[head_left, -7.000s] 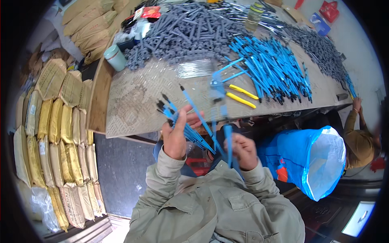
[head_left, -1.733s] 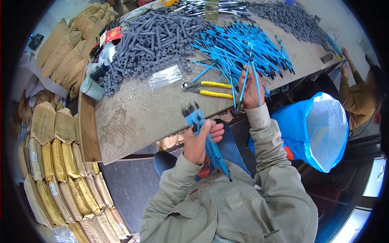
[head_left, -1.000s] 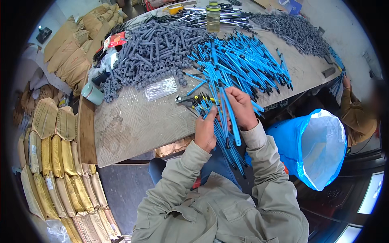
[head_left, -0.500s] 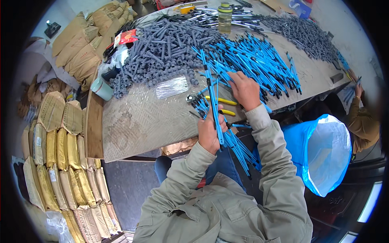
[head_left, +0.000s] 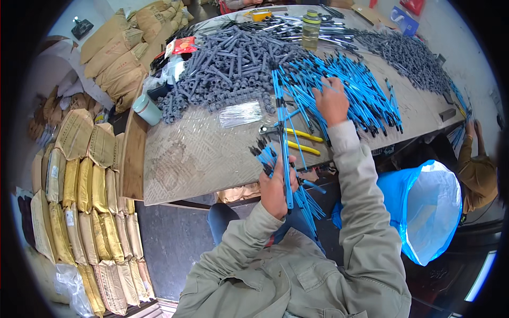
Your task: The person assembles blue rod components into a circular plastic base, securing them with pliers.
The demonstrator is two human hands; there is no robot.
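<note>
My left hand (head_left: 275, 188) is closed around a bundle of thin blue rods (head_left: 306, 208) with black ends, at the near table edge. One longer blue-and-black rod (head_left: 286, 169) stands nearly upright in the same hand. My right hand (head_left: 332, 103) is on the big pile of blue rods (head_left: 363, 95), fingers bent down among them. Its fingertips are partly hidden, so I cannot make out what they grip. Between the hands lie pliers with yellow handles (head_left: 303, 134), partly behind the upright rod.
Grey plastic plugs (head_left: 222, 63) are heaped on the table (head_left: 185, 164), beside a clear tray of silver pins (head_left: 240, 114). A bottle (head_left: 310, 32) and a cup (head_left: 147, 109) stand there. A blue bag (head_left: 392, 196) opens at right; another person (head_left: 474, 169) sits beyond. Stacked sacks (head_left: 85, 185) fill the left.
My right hand has moved up and away from the left hand, onto the pile of blue rods. My left hand keeps the bundle; the long rod now stands more upright.
</note>
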